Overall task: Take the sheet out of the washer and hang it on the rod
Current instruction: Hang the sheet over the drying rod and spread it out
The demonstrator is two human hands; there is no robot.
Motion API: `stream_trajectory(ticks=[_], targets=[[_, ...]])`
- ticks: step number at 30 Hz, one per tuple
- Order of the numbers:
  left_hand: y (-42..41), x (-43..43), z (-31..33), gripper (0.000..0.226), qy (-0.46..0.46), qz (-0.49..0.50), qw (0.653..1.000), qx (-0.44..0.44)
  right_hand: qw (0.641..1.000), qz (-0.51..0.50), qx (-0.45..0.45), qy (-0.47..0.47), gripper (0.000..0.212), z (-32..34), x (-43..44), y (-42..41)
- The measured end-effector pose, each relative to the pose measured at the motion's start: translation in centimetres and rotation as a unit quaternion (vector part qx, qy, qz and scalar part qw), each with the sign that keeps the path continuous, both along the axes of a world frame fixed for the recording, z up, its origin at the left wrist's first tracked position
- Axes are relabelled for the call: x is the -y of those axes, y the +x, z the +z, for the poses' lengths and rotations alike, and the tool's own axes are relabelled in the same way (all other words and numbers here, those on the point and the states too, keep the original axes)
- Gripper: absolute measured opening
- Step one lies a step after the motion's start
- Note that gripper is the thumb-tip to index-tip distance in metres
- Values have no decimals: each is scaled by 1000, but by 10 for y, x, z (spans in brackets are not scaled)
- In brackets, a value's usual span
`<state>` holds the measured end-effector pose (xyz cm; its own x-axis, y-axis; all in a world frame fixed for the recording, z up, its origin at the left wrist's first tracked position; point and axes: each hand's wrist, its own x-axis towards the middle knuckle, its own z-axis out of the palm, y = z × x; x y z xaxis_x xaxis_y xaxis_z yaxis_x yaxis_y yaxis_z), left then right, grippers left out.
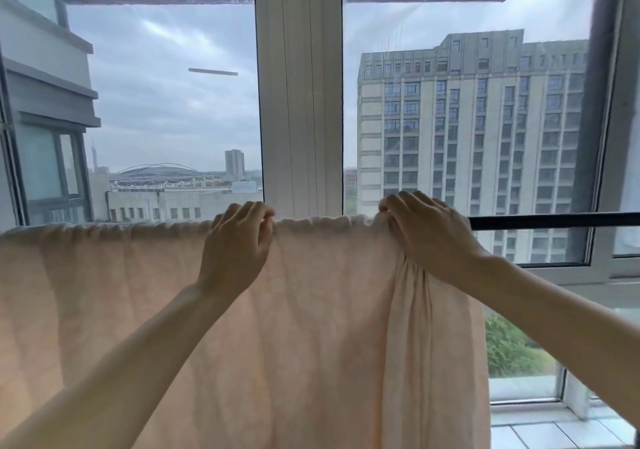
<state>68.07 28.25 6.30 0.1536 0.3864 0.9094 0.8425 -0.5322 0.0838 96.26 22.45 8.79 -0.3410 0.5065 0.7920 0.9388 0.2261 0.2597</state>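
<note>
Across the rod, which runs level from left to right in front of the window, the peach sheet is already draped and hangs straight down.

- Sheet: covers the rod from the left edge of view as far as the right hand. Top fold is gathered into small puckers along the rod. A thick bunch of folds drops below the rod, directly under the right hand.
- Rod: bare and dark to the right of the right hand. Long axis horizontal, so the free stretch lies rightward of the bunch.
- Left hand: raised to the rod near mid-sheet, back toward the camera, forearm reaching up from below.
- Right hand: same pose, at the sheet's bunched end; the nearer hand to the bare rod.
- Fingers: both sets curled over the top of the rod, pinching cloth there; neither hand is slack.

Judgement: hanging is mostly done. The remaining move is probably sliding the bunched end rightward along the rod, with the left hand anchoring.
</note>
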Motion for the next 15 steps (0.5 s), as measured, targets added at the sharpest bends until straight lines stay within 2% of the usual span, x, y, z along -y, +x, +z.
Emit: stream_trajectory(ticks=[4, 7, 12, 15], targets=[[21, 6, 1, 23, -4, -75, 993, -92, 1000, -22, 11, -20, 13, 2, -6, -11], [30, 9, 3, 29, -20, -103, 988, -113, 999, -38, 16, 10, 10, 11, -6, -20], [42, 15, 19, 37, -57, -146, 987, -23, 998, 22, -45, 38, 8, 32, -10, -52], [48, 14, 28, 14, -67, -157, 985, 36, 993, 105, -59, 2, 8, 29, -12, -70]])
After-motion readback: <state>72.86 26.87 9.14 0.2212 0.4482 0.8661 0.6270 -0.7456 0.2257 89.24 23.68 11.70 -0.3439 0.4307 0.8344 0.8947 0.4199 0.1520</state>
